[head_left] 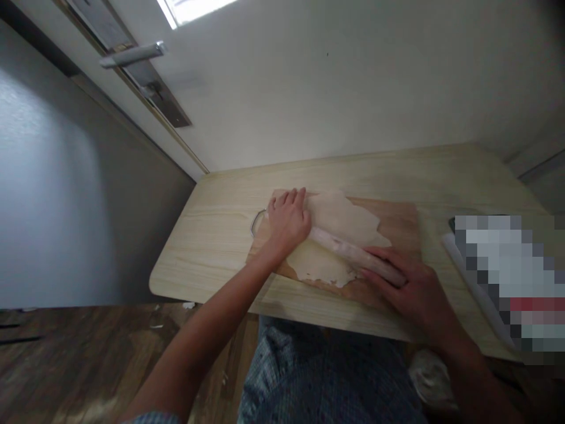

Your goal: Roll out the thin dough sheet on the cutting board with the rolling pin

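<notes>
Right grip [417,288] wraps the rolling pin [342,247] at its 4 o'clock end over dough [342,215]; left grip [289,219] covers its 10 o'clock end, closure unclear.

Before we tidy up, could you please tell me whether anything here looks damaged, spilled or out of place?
Two things look odd. The dough has a ragged near edge with what look like small tears, and pale scraps lie on the floor left of the person's legs, as if dropped.
</notes>
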`<state>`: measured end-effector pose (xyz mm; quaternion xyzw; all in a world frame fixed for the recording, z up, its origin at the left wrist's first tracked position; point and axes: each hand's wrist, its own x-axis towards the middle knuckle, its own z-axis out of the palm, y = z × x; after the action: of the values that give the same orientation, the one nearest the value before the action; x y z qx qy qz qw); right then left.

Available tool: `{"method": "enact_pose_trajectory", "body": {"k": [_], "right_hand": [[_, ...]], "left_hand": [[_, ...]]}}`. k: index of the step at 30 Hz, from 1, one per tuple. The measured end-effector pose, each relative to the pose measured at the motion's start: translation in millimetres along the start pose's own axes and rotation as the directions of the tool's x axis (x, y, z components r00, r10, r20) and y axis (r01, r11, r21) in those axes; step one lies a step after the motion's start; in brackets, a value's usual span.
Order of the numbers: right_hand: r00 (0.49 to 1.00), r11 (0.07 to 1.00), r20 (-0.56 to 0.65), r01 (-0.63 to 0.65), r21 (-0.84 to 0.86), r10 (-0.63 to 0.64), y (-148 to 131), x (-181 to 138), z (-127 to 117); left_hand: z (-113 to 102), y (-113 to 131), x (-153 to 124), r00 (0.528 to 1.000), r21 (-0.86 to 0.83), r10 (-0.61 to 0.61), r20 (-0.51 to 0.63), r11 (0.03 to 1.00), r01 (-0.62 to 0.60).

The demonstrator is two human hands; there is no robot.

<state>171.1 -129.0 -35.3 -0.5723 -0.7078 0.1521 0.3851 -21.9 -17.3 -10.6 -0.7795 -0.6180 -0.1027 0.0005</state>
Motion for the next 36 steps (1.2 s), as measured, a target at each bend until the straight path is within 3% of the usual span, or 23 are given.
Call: {"method": "enact_pose_trajectory", "body": {"k": [14,22,31,36], "right_hand": [[0.983,0.978,-0.101,-0.167,-0.122,0.155,-4,-6,-2],[0.986,0.98,-0.123,-0.132,-0.149,0.114,-2,-2,-1],[0.985,0.997,-0.161,-0.075,-0.028,0.069,-1,-1,3],[0.988,1.0,-0.155,-0.01,0.01,0.011,1,-2,7]], "left_hand": [[7,18,54,0.989,-0.094,-0.015,0.15,0.995,0.029],[18,26,84,0.984,-0.101,0.004,0.176,0.995,0.014],[16,26,78,0.997,-0.068,-0.037,0.073,0.997,0.042],[5,22,55,0.991,0.018,-0.078,0.108,0.997,0.077]]}}
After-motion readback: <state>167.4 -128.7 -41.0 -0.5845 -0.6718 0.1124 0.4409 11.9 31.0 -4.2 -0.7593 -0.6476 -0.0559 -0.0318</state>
